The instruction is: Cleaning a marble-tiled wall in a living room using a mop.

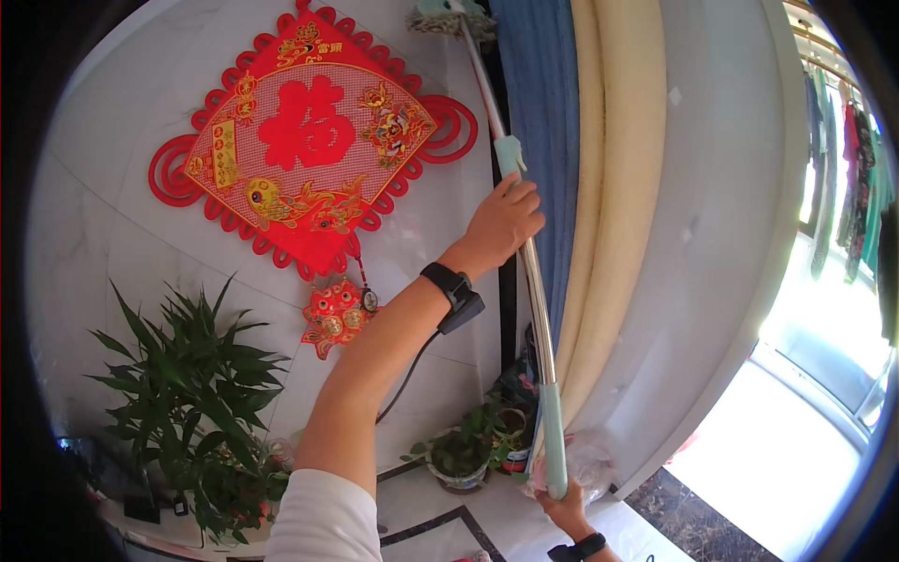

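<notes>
A long mop (541,323) with a silver pole and pale green grips slants upward in front of the curtains. Its shaggy grey head (452,22) is up at the top edge, against or close to the marble wall; contact cannot be made out. My left hand (506,223) is wrapped round the pole just below the upper green collar, a black device strapped to its wrist. Lower down, my right hand (564,508) grips the bottom end of the green handle, partly hidden behind it, with a black band on the wrist.
A red diamond-shaped hanging ornament (309,140) with a fish pendant (335,317) is on the wall. Blue (538,122) and cream curtains (623,169) hang beside the mop. A leafy plant (192,375) and smaller potted plants (459,454) stand below. Clothes (852,169) hang beyond the bright doorway.
</notes>
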`<state>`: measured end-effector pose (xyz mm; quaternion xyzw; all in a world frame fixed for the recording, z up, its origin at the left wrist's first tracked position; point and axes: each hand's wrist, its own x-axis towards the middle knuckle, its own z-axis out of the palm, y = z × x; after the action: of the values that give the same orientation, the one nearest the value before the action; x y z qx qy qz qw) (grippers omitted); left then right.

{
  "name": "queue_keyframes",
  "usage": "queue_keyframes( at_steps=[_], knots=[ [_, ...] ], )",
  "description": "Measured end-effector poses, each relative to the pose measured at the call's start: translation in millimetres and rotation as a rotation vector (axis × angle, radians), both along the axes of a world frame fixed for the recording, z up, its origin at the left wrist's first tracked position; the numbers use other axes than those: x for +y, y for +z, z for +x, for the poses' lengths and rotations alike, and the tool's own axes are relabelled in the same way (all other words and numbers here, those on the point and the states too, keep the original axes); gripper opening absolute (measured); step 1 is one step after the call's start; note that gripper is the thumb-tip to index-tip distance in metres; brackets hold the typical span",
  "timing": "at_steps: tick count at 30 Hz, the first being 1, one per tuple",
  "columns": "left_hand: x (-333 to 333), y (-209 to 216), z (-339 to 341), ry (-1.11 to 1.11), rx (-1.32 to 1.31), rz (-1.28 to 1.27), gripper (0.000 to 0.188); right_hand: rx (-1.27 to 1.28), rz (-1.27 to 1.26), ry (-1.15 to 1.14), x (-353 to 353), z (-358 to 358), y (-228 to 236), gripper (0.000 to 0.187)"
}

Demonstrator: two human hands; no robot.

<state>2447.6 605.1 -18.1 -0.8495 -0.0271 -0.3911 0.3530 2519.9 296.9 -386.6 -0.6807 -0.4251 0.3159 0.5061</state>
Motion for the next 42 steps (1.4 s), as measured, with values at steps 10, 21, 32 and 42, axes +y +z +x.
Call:
queue_keyframes(
  at_steps=[10,21,32,42],
  knots=[
    [67,-50,19,0.036,0.121,-0.037,0.008,0.160,-0.100,0.085,27,-6,-3,0.020],
    [60,-95,49,-0.118,-0.016,-0.148,0.004,0.114,-0.168,0.036,-5,19,-2,0.023],
    [-25,-249,46,-0.045,0.119,-0.369,0.007,0.160,-0.384,0.067,-131,34,-110,0.028],
    [-121,-382,19,-0.091,0.332,-0.636,0.005,-0.177,-0.640,0.084,-311,107,-245,0.077]
  ],
)
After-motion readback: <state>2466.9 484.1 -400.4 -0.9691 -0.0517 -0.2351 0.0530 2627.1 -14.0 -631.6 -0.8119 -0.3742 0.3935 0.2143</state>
